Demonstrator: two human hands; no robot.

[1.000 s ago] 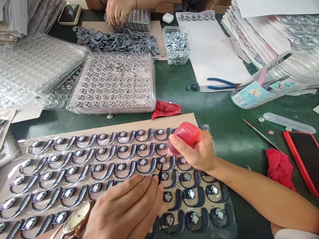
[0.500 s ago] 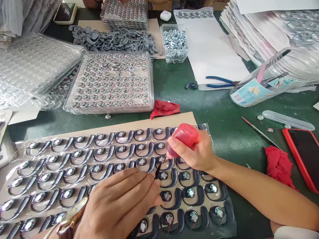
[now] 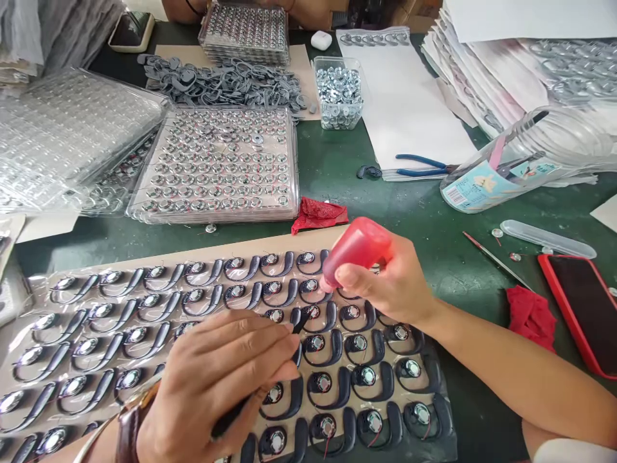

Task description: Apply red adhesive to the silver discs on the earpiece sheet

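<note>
My right hand [image 3: 400, 280] is wrapped round a red translucent squeeze bottle [image 3: 359, 251], tilted with its nozzle end down and to the left. That end hovers over the upper right of a sheet of dark curved ear-hook pieces [image 3: 332, 386], each with a round silver speaker and thin wires. My left hand [image 3: 226, 379], palm down over the middle of the sheet, grips black tweezers [image 3: 302, 320]. Their dark tip points at a speaker [image 3: 313, 312] just below the bottle; whether it touches is unclear. My left palm and fingers hide several pieces.
Behind the sheet stand trays of speakers [image 3: 216, 161], a grey heap of hooks [image 3: 226, 87] and a clear tub of metal discs [image 3: 340, 96]. Rightward lie blue-handled pliers [image 3: 421, 165], a plastic jar [image 3: 482, 186], red cloth [image 3: 530, 318] and a red-cased phone [image 3: 583, 312]. Another person's arms [image 3: 308, 13] show at the back.
The bottle has lifted slightly away from the speaker and leans more sideways. My left hand has shifted a little left, and the tweezers' tip has moved up and left. The view has shifted slightly.
</note>
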